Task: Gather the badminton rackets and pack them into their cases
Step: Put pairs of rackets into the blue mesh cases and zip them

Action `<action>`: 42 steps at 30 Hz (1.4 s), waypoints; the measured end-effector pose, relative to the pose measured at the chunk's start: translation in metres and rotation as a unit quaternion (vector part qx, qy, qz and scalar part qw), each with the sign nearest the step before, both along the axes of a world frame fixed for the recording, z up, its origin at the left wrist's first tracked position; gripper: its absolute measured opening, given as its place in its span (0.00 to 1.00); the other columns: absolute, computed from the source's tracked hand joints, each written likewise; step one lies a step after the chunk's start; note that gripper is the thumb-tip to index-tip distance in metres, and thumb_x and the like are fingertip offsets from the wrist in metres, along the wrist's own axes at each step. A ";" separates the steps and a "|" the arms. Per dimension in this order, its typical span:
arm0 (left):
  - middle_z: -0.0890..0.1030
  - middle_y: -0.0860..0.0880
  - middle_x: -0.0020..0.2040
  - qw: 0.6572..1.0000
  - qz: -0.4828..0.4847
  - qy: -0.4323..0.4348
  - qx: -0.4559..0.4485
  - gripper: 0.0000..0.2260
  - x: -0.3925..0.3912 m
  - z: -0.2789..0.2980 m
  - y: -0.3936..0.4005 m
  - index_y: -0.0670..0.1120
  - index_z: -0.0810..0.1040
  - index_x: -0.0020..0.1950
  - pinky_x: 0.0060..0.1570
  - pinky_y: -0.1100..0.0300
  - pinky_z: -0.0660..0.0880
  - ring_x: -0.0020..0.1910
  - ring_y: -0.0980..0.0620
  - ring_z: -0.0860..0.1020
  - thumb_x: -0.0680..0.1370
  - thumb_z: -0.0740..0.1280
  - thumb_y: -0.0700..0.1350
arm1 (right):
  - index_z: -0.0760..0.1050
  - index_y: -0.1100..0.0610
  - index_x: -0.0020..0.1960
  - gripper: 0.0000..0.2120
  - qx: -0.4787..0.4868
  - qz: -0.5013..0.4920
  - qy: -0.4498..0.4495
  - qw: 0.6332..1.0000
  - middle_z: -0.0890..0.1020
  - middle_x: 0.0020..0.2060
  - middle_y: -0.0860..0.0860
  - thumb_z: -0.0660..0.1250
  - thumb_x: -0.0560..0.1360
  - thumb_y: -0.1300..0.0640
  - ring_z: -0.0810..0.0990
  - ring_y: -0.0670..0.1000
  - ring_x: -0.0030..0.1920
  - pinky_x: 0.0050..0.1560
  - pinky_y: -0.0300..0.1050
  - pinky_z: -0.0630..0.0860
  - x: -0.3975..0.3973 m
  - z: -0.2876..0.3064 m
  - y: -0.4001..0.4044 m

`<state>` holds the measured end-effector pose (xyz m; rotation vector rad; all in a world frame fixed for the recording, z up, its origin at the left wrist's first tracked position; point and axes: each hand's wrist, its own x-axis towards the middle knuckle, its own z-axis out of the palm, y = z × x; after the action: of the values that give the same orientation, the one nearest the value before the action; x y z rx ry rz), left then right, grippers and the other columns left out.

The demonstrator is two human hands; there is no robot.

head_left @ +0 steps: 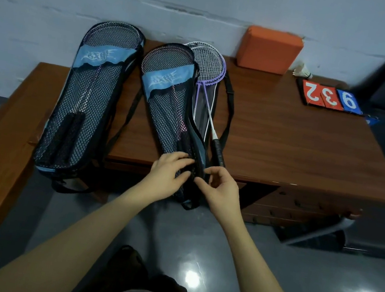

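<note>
Your left hand point(170, 173) grips the center-frame mesh case point(167, 107) bottom, fingers curled; right hand point(218, 186) pinches its edge. Loose rackets point(209, 74) lie just right; second case point(89, 96) center-left.

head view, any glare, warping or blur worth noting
Head view: dim, bluish light; two bright glare spots on the glossy floor; wide-angle bending bows the desk edges and wall lines; the scoreboard at right looks slightly smeared; both hands are fairly sharp.

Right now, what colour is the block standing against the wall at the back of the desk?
Orange; the block shows best in the head view.
</note>
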<state>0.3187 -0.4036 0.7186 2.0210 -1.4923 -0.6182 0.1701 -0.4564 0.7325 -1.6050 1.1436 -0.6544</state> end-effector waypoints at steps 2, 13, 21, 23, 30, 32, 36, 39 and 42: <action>0.66 0.51 0.70 0.999 -0.022 -0.026 0.031 0.17 -0.003 -0.004 -0.005 0.51 0.69 0.69 0.67 0.54 0.55 0.69 0.49 0.60 0.79 0.59 0.43 | 0.73 0.54 0.46 0.07 -0.030 -0.001 0.042 0.999 0.73 0.32 0.46 0.71 0.72 0.60 0.71 0.41 0.31 0.35 0.31 0.68 -0.009 -0.008 -0.007; 0.68 0.48 0.67 0.989 -0.067 -0.126 0.040 0.19 0.023 -0.022 -0.049 0.46 0.66 0.70 0.66 0.54 0.56 0.68 0.49 0.62 0.79 0.58 0.49 | 0.69 0.59 0.61 0.14 -0.131 0.004 0.228 0.965 0.73 0.53 0.54 0.63 0.77 0.56 0.74 0.55 0.52 0.46 0.51 0.75 -0.003 -0.041 -0.052; 0.72 0.46 0.64 0.990 -0.025 -0.134 0.036 0.18 0.116 -0.028 -0.136 0.44 0.70 0.67 0.63 0.50 0.61 0.64 0.45 0.67 0.79 0.59 0.50 | 0.72 0.57 0.57 0.11 -0.118 0.002 0.227 0.967 0.77 0.49 0.52 0.63 0.77 0.53 0.76 0.51 0.45 0.39 0.45 0.71 0.082 -0.037 -0.134; 0.72 0.46 0.63 0.989 -0.023 -0.137 0.042 0.18 0.144 -0.027 -0.165 0.44 0.70 0.67 0.63 0.50 0.61 0.64 0.45 0.67 0.79 0.59 0.50 | 0.73 0.57 0.56 0.11 -0.109 -0.004 0.229 0.967 0.79 0.48 0.52 0.63 0.77 0.53 0.76 0.51 0.44 0.38 0.43 0.68 0.115 -0.037 -0.159; 0.75 0.44 0.60 0.991 -0.024 -0.129 0.040 0.17 0.216 -0.035 -0.257 0.43 0.73 0.64 0.60 0.49 0.63 0.60 0.42 0.70 0.78 0.61 0.49 | 0.74 0.59 0.57 0.15 -0.072 -0.053 0.243 0.966 0.82 0.46 0.53 0.67 0.74 0.51 0.79 0.55 0.48 0.44 0.46 0.70 0.218 -0.051 -0.234; 0.75 0.44 0.60 0.993 -0.024 -0.111 0.043 0.17 0.228 -0.039 -0.276 0.44 0.73 0.64 0.60 0.49 0.63 0.61 0.43 0.70 0.78 0.61 0.49 | 0.73 0.59 0.57 0.16 -0.080 -0.063 0.258 0.961 0.82 0.46 0.54 0.69 0.73 0.52 0.79 0.57 0.48 0.45 0.47 0.71 0.236 -0.061 -0.249; 0.74 0.45 0.62 0.996 -0.033 -0.065 0.049 0.18 0.242 -0.048 -0.301 0.44 0.71 0.66 0.63 0.49 0.63 0.62 0.44 0.70 0.79 0.60 0.50 | 0.76 0.60 0.56 0.13 -0.093 -0.058 0.241 0.964 0.83 0.48 0.56 0.67 0.72 0.60 0.80 0.58 0.49 0.48 0.48 0.74 0.253 -0.067 -0.262; 0.76 0.44 0.59 0.999 0.011 0.028 0.045 0.17 0.247 -0.045 -0.314 0.43 0.73 0.63 0.62 0.48 0.67 0.59 0.45 0.73 0.79 0.60 0.51 | 0.79 0.61 0.54 0.12 -0.134 -0.012 0.174 0.975 0.81 0.44 0.55 0.66 0.71 0.63 0.79 0.53 0.44 0.47 0.46 0.75 0.255 -0.056 -0.262; 0.80 0.47 0.52 0.986 0.072 0.146 0.020 0.15 0.244 -0.026 -0.323 0.42 0.75 0.61 0.57 0.54 0.73 0.52 0.50 0.77 0.79 0.61 0.49 | 0.81 0.62 0.52 0.11 -0.053 -0.020 0.083 0.995 0.79 0.39 0.51 0.68 0.70 0.68 0.76 0.42 0.39 0.44 0.34 0.73 0.255 -0.037 -0.272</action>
<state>0.5626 -0.7264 0.6921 1.9489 -1.1595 -0.8485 0.4252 -0.7284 0.6955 -1.7567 1.2834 -0.6236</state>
